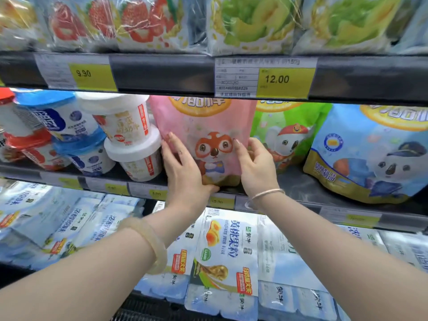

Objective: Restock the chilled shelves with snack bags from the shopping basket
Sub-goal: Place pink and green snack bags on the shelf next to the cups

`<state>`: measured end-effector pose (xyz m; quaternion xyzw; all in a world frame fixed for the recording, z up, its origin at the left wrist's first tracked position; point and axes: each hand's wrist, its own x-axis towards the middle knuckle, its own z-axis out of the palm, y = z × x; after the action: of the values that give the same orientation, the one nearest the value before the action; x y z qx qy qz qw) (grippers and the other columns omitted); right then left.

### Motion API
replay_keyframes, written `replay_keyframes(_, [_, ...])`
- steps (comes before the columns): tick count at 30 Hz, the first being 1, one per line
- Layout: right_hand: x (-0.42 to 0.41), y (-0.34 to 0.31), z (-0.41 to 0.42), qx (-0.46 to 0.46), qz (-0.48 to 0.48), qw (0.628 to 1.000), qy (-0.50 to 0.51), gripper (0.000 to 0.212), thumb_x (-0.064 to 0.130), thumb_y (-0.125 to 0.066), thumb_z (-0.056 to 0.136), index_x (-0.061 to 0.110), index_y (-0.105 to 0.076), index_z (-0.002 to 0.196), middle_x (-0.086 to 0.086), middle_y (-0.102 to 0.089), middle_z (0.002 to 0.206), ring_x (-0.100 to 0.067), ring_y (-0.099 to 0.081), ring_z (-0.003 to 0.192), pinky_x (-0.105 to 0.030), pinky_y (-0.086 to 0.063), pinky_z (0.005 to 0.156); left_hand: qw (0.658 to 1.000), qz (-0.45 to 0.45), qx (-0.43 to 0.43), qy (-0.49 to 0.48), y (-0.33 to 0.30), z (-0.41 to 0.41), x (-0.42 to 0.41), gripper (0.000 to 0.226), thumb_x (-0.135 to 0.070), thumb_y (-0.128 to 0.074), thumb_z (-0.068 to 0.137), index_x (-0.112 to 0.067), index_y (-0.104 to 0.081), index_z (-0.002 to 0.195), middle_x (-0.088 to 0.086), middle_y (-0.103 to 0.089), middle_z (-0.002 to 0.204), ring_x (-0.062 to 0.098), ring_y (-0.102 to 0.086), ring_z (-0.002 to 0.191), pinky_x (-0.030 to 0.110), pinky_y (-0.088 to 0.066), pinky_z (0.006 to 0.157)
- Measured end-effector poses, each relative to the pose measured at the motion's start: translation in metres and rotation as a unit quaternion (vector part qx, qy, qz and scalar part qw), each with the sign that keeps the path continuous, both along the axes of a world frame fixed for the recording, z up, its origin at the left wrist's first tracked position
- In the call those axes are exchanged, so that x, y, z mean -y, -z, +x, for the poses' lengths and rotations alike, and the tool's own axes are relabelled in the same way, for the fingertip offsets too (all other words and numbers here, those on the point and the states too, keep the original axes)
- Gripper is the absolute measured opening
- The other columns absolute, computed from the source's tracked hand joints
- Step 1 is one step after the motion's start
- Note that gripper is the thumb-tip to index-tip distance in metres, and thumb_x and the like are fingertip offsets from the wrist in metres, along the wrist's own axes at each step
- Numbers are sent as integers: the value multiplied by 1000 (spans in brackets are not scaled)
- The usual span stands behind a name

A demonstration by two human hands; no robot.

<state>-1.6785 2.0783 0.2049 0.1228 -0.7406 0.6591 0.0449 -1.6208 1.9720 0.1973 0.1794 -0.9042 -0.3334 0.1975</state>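
The pink snack bag is being held upright on the middle shelf; it is being touched by the nearly straight fingers of the left hand and right hand.

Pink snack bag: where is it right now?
Head view, centre: the pink snack bag stands on the middle shelf, between white yogurt tubs and a green bag.
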Motion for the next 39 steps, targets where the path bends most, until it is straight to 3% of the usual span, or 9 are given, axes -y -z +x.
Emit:
replay_keyframes(3, [-28,1,9,-136,66,979,138,15,32,-57,87,18,-55,94,3,-64,85,-22,-60,84,-33,-49,78,975,-208,-73,22,0,13,-9,131,-34,-87,52,-6,0,146,28,-5,150,39,-5,140,52,-13,114])
replay_keyframes(6, [-56,-2,-2,-311,324,859,245,42,19,-66,75,14,-59,116,-20,-57,123,-40,-51,111,-46,-38,96,877,-449,-128,110,-9,6,-19,103,-38,-82,56,-5,-28,137,20,-24,143,38,-19,135,55,-12,111])
replay_keyframes(11, [-68,-2,-28,-352,600,709,117,91,47,-73,63,43,-26,140,-24,-22,152,-48,-18,138,-74,-5,100,725,-671,-38,152,-24,-22,-34,23,-21,-57,76,-8,-68,92,16,-64,121,31,-47,129,59,-8,110])
replay_keyframes(14, [-63,-1,-43,-313,620,714,88,91,57,-62,69,49,-7,141,-22,0,155,-41,10,140,-76,10,97,683,-714,-11,156,-32,-28,-37,24,-33,-66,69,-11,-72,78,10,-71,104,29,-56,121,59,-29,107])
replay_keyframes(18, [-48,8,-46,-293,575,753,129,85,61,-50,73,49,0,141,-26,1,153,-35,13,139,-73,22,92,666,-728,-42,157,-28,-36,-29,42,-44,-68,68,-5,-72,83,12,-71,99,32,-55,121,58,-10,108])
replay_keyframes(24, [-48,11,-61,-260,550,768,200,109,56,-65,68,43,19,135,-30,-4,153,-40,1,143,-72,3,102,650,-742,-25,159,-26,-42,-13,60,-71,-52,70,-18,-72,88,3,-71,104,25,-56,122,58,-30,105])
replay_keyframes(32, [-55,17,-72,-245,563,761,208,112,64,-60,69,32,22,136,-32,-4,152,-42,0,143,-64,0,109,659,-732,45,167,-32,-41,-14,76,-77,-33,77,-19,-67,113,0,-67,121,21,-50,127,54,-14,105])
replay_keyframes(36, [-53,12,-70,-233,573,770,158,109,65,-57,71,26,16,143,-37,-2,149,-47,2,141,-58,3,112,666,-721,127,144,-28,-49,-23,90,-66,-16,89,9,-31,137,25,-37,145,38,-16,142,70,19,96])
replay_keyframes(39, [-63,10,-56,-254,546,791,108,109,57,-63,72,20,13,141,-37,-5,149,-47,-1,141,-49,-1,115,704,-682,130,151,-32,-58,-35,82,-58,-23,93,13,-29,135,29,-41,136,44,-22,136,59,8,111])
